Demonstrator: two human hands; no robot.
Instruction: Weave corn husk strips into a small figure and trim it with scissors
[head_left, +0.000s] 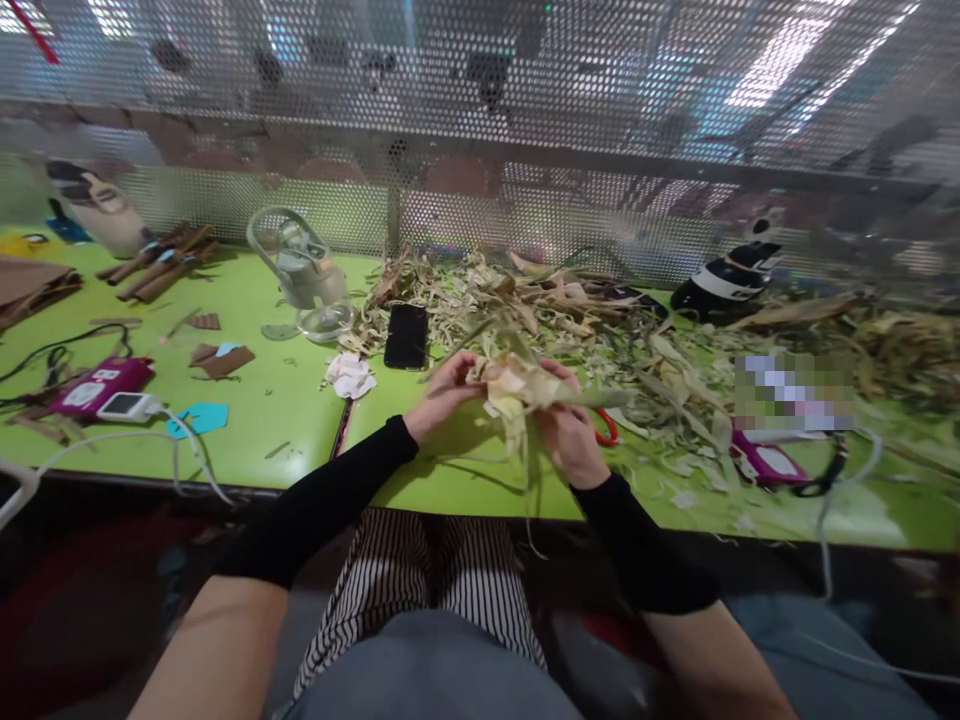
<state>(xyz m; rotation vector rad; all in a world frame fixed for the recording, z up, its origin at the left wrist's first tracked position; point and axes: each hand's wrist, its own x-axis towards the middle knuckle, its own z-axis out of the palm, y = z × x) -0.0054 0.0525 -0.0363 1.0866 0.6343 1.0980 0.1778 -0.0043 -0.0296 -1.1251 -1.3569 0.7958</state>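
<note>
Between my two hands, just above the green table (pixel 255 440), is a bunch of pale dried corn husks (pixel 514 385) with long strips hanging off it. My left hand (pixel 448 392) pinches the bunch at its left side. My right hand (pixel 574 435) is closed around its right side, its fingertips partly hidden by the husks. Red-orange scissor-like loops (pixel 606 427) show beside my right hand. A long heap of loose husk strips (pixel 480 290) lies behind the bunch and spreads to the right.
A black phone (pixel 406 336) and crumpled tissue (pixel 350 376) lie left of my hands. Further left are a clear handled bottle (pixel 311 275), a magenta device (pixel 105 388) with cables and brown rolled pieces (pixel 165 265). A dark bottle (pixel 727 280) leans at right, before a perforated metal screen (pixel 525 110).
</note>
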